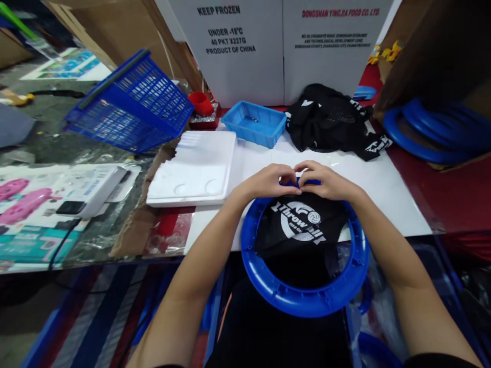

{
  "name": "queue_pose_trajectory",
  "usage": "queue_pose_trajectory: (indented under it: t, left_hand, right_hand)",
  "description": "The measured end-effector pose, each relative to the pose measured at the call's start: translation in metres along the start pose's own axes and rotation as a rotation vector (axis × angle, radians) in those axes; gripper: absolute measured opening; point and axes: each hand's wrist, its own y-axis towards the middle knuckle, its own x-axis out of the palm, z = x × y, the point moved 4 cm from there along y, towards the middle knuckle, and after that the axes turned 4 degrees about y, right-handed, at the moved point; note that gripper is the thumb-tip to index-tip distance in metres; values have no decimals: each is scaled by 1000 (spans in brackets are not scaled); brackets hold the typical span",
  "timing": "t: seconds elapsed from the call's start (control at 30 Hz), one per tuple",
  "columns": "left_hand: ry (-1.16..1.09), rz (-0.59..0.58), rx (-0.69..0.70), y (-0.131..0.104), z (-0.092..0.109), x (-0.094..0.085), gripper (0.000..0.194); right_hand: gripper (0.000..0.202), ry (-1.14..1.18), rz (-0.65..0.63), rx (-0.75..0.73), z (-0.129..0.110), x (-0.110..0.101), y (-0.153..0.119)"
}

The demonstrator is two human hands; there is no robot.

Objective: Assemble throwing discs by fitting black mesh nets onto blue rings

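I'm seeing a foam slab (195, 168), then the left hand (270, 181) pinching the far rim of the blue ring (307, 301), overhanging the white sheet (395, 204); black mesh (268, 230) (white-lettered) inside; right hand (326, 181) pinching alongside.

A red-covered surface (425, 194) lies ahead, partly under white sheeting (395, 207). Behind it a printed white carton (245, 76) stands like a wall, brown cardboard (115, 28) to its left. A greyish surface (48, 125) spreads at left, with striped material (102, 319) lower down. The upper right sits in deep shadow.
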Motion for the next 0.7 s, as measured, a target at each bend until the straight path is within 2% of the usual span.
queue_pose_trajectory:
  t: [0.1,0.17,0.23,0.5,0.7]
  left_hand:
    - [-156,-48,-47,-6,-15,-2,38]
    - [-210,-111,-37,-7,-19,-2,34]
    - [-231,-128,-55,-8,-20,-1,32]
    - [-449,-21,-123,-3,-18,11,43]
    - [-394,-2,-163,-4,-22,8,40]
  right_hand:
    - [10,17,43,28,-3,1,2]
    - [10,18,58,33,-3,3,3]
    - [8,45,85,25,-2,3,3]
    - [6,166,131,27,-2,-1,3]
    - [9,84,49,73,3,1,2]
